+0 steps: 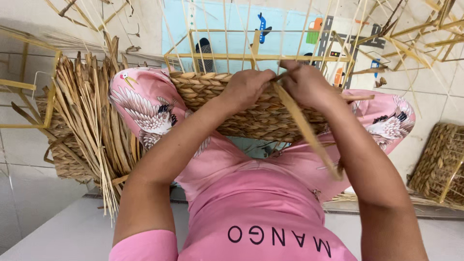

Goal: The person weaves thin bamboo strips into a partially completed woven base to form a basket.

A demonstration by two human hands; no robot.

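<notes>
Two hands worked at the top edge of a half-woven basket (251, 113), which rested across the person's knees at the centre of the frame.

Step in hand, as judged: weaving a fresh row of flat dried strand through the upright stakes of the wire frame (270, 57).

Left hand (246, 87): fingers curled down over the woven rim, pressing it; no loose piece seen in its grasp.

Right hand (307, 82): fingers pinched round the upper end of a long flat strand (307, 130), which trailed down toward the lower right of the frame.

Next move, as judged: would call for passing the strand behind the next stake and pulling it snug against the row below, with the left hand steadying the rim.

Basket: lower part a tight plaited band of tan fibre; above it, thin pale stakes stood bare and unwoven.

Nearby: a bundle of dried leaves (92, 125) at the left; a finished woven basket (442, 166) on the tiled floor at the right edge.
</notes>
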